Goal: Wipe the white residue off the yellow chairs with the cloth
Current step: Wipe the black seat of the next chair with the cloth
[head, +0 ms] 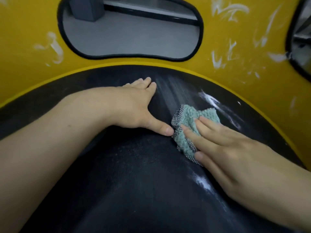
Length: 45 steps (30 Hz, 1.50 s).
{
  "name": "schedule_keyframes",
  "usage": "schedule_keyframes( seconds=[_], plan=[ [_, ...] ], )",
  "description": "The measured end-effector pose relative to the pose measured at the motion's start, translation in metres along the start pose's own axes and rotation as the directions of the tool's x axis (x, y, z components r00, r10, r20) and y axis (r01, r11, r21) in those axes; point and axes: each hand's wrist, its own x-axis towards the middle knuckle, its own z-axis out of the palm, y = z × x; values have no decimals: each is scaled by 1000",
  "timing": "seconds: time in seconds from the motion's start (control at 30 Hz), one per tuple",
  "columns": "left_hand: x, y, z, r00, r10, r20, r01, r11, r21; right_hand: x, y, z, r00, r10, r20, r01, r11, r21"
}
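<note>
A yellow chair [30, 27] fills the view, with a black seat pad [131, 174] in front of its back. White residue [217, 101] streaks the pad's right side, and more smears [228, 9] mark the yellow back. A crumpled teal cloth [186, 121] with a grey mesh edge lies on the pad. My right hand [223, 148] presses it down with straight fingers. My left hand [136, 106] lies flat on the pad beside it, thumb tip touching the cloth's edge.
A black-rimmed oval opening [131, 31] in the chair back shows grey floor behind. A second opening [301, 39] sits at the right edge. White smears [53, 47] also mark the yellow back on the left.
</note>
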Motion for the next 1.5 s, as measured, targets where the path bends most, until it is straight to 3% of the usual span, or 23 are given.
schedule_keyframes(
  seconds=[0.1, 0.27, 0.37, 0.47, 0.57, 0.7, 0.87, 0.97, 1.07, 1.13, 1.23, 1.3, 1.37, 1.5],
  plan=[
    [0, 2, -1, 1000, -10, 4, 10, 1000, -12, 52, 5, -1, 998, -7, 57, 6, 1000, 22],
    [-4, 3, -2, 999, -49, -4, 49, 998, -27, 140, 23, 8, 970, 132, 202, -152, 985, 86],
    [-7, 2, -5, 997, -77, 24, 77, 997, 7, 99, 15, 7, 981, 77, 180, -84, 996, 30],
    [-13, -7, -11, 992, -104, 70, 102, 994, 39, 20, -10, -2, 996, -60, 67, 60, 998, 3],
    [-16, -13, -13, 989, -96, 111, 91, 995, 45, -24, -19, 4, 999, -33, -4, 34, 997, 69],
    [-12, -10, -14, 988, -96, 121, 91, 995, 47, 33, -10, 1, 997, -82, 8, 82, 997, 6],
    [-12, -11, -13, 989, -88, 120, 83, 996, 40, 154, 22, 7, 963, 147, 228, -175, 979, 107],
    [-15, -11, -12, 989, -95, 117, 90, 995, 45, 132, 17, 7, 975, 101, 199, -119, 990, 81],
    [-17, -15, -10, 990, -94, 108, 89, 995, 46, 45, -5, 0, 997, -39, 74, 37, 999, 24],
    [-17, -19, -8, 991, -79, 103, 75, 996, 49, -14, -15, 4, 997, -65, 47, 64, 998, 18],
    [-19, -22, -7, 992, -68, 103, 64, 997, 46, -64, -8, 26, 977, -185, 109, 190, 981, -33],
    [-20, -23, -6, 993, -68, 100, 63, 997, 55, -54, -9, 26, 975, -182, 128, 181, 983, 22],
    [-20, -21, -6, 993, -69, 99, 63, 996, 57, -24, -13, 23, 989, -139, 55, 137, 989, 51],
    [-24, -16, -5, 992, -80, 102, 74, 995, 62, 58, -15, 2, 997, -30, 64, 31, 999, -22]
  ],
)
